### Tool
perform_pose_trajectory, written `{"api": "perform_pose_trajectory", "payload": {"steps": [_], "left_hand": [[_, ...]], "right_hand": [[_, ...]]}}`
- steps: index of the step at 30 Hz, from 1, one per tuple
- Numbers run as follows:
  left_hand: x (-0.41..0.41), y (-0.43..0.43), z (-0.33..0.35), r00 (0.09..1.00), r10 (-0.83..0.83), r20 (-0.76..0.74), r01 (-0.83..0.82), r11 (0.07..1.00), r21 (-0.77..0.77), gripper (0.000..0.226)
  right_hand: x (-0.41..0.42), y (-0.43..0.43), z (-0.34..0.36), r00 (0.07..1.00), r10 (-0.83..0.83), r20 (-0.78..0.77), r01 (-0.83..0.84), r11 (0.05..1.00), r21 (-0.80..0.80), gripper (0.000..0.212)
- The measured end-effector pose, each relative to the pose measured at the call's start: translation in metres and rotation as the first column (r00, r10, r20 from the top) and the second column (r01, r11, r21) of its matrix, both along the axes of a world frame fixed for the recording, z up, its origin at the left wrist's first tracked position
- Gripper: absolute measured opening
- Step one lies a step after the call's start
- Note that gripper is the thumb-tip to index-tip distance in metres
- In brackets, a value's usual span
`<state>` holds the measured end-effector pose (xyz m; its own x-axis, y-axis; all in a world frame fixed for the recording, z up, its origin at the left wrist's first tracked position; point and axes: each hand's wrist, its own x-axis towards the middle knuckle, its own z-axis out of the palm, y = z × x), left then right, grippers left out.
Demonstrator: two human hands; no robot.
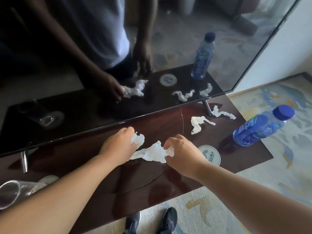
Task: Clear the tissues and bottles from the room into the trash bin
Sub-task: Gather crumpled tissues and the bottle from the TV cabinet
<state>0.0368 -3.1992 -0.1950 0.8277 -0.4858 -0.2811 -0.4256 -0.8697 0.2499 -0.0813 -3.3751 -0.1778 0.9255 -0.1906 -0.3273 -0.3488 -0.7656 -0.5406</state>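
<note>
A long crumpled white tissue [150,153] lies on the dark wooden TV stand [152,179] between my hands. My left hand [118,146] holds a small wad of tissue [138,139] in its curled fingers. My right hand [181,152] pinches the right end of the long tissue. Two more crumpled tissues lie further right, one [198,123] in the middle and one [222,113] by the TV foot. A blue-capped plastic bottle [261,127] stands near the stand's right edge.
The black TV screen [84,102] rises just behind my hands and mirrors the scene. A round white coaster [210,153] lies right of my right hand. A clear plastic cup [15,190] lies at the left edge. Patterned carpet [278,166] and my shoes [152,220] are below.
</note>
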Motion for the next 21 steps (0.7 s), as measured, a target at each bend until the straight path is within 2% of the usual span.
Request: {"api": "perform_pose_trajectory", "payload": {"steps": [4, 7, 9, 13, 18, 21], "left_hand": [[-0.007, 0.020, 0.014, 0.999, 0.051, 0.008, -0.050, 0.995, -0.092, 0.007], [-0.013, 0.034, 0.016, 0.997, 0.067, -0.030, -0.069, 0.994, -0.086, 0.017], [-0.016, 0.041, 0.016, 0.994, 0.092, -0.060, -0.098, 0.989, -0.108, 0.012], [-0.017, 0.050, 0.011, 0.986, 0.112, -0.126, -0.129, 0.982, -0.137, 0.017], [-0.019, 0.057, 0.007, 0.985, 0.115, -0.130, -0.138, 0.974, -0.182, 0.019], [-0.020, 0.060, 0.006, 0.986, 0.113, -0.126, -0.135, 0.974, -0.182, 0.023]], "right_hand": [[0.014, 0.008, -0.007, 0.996, 0.086, 0.001, -0.086, 0.996, -0.002, 0.030], [0.023, 0.017, -0.012, 0.992, 0.126, 0.002, -0.126, 0.992, -0.004, 0.033], [0.027, 0.023, -0.016, 0.989, 0.151, -0.007, -0.151, 0.988, -0.019, 0.034], [0.034, 0.030, -0.022, 0.985, 0.166, -0.037, -0.168, 0.985, -0.043, 0.036], [0.037, 0.036, -0.028, 0.982, 0.178, -0.059, -0.183, 0.978, -0.098, 0.039], [0.037, 0.041, -0.033, 0.975, 0.199, -0.097, -0.215, 0.957, -0.192, 0.051]]}}
